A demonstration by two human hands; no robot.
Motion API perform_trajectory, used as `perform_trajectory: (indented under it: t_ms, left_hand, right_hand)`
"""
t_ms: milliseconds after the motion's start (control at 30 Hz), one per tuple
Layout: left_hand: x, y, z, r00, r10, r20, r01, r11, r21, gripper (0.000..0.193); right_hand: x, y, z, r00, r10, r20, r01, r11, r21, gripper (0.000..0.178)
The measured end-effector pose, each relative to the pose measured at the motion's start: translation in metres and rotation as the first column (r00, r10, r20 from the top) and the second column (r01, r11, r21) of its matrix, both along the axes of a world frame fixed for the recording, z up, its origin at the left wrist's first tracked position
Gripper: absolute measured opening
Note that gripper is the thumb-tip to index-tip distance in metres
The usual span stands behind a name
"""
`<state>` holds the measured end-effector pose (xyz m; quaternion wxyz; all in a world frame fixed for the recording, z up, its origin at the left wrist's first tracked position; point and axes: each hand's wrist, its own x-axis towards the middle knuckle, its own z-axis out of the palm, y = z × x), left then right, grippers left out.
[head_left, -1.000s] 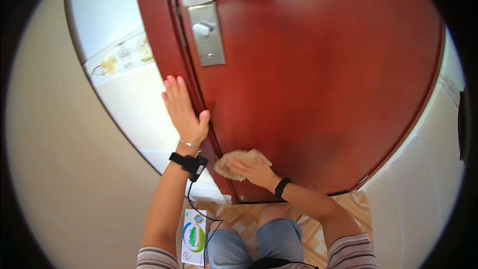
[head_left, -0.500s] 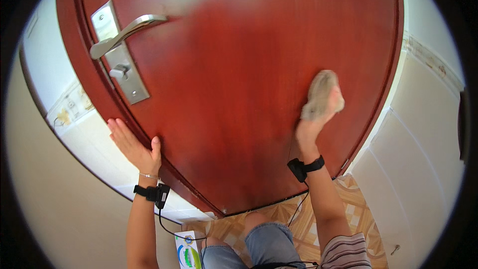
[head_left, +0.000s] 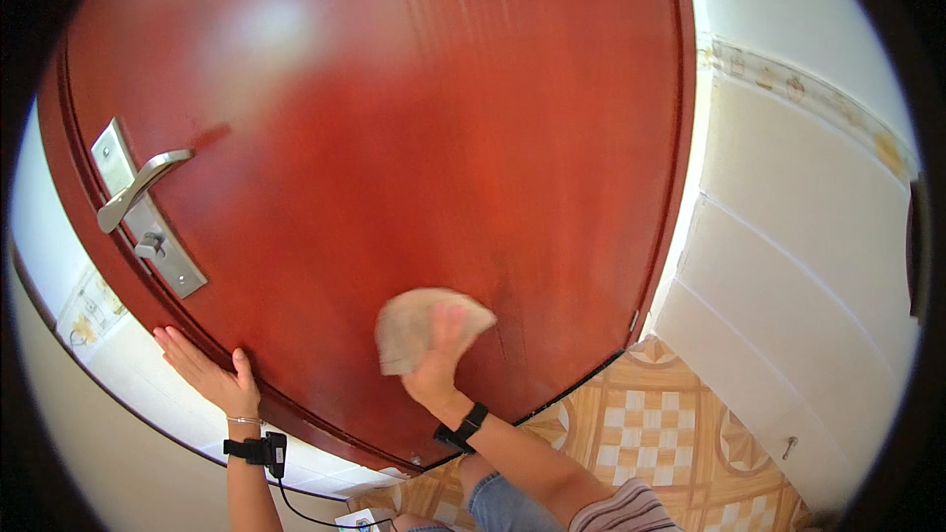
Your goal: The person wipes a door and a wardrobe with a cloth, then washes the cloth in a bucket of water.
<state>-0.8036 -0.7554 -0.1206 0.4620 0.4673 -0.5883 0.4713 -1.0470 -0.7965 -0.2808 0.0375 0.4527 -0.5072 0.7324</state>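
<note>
A beige cloth lies against the lower middle of a reddish-brown door. My right hand holds it there, palm to the panel, its fingers slightly blurred over the cloth. Faint darker streaks show on the door just right of the cloth. At the lower left, my left hand rests flat on the door frame's edge, thumb out and fingers stretched, holding nothing. Above it on the door sits a silver lever handle on a metal lock plate.
White tiled walls with a patterned border flank the door. Below is a wood-patterned floor. A small white-and-green box stands by my legs. Black straps with a cable circle my wrists. A small metal hook is at the lower right.
My right hand has swept the cloth left and downward across the door. The view has shifted to the right; my left hand stays against the frame.
</note>
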Motion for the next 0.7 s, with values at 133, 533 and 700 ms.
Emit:
perform_trajectory:
  t_ms: [133, 533, 700]
  left_hand:
    - [0.009, -0.001, -0.001, 1.000, 0.029, 0.009, -0.029, 1.000, -0.004, 0.085]
    - [-0.004, -0.005, -0.001, 0.999, 0.053, 0.009, -0.052, 0.997, -0.062, 0.084]
    - [-0.002, 0.000, 0.001, 0.997, 0.067, 0.025, -0.066, 0.996, -0.052, 0.084]
  right_hand:
    - [-0.054, 0.001, 0.052, 0.749, -0.082, -0.658, -0.041, 0.985, -0.170, 0.051]
    - [-0.358, -0.072, 0.063, 0.931, -0.272, 0.244, 0.332, 0.909, -0.252, 0.047]
    - [-0.384, -0.078, -0.028, 0.882, -0.162, 0.442, 0.236, 0.965, -0.117, 0.047]
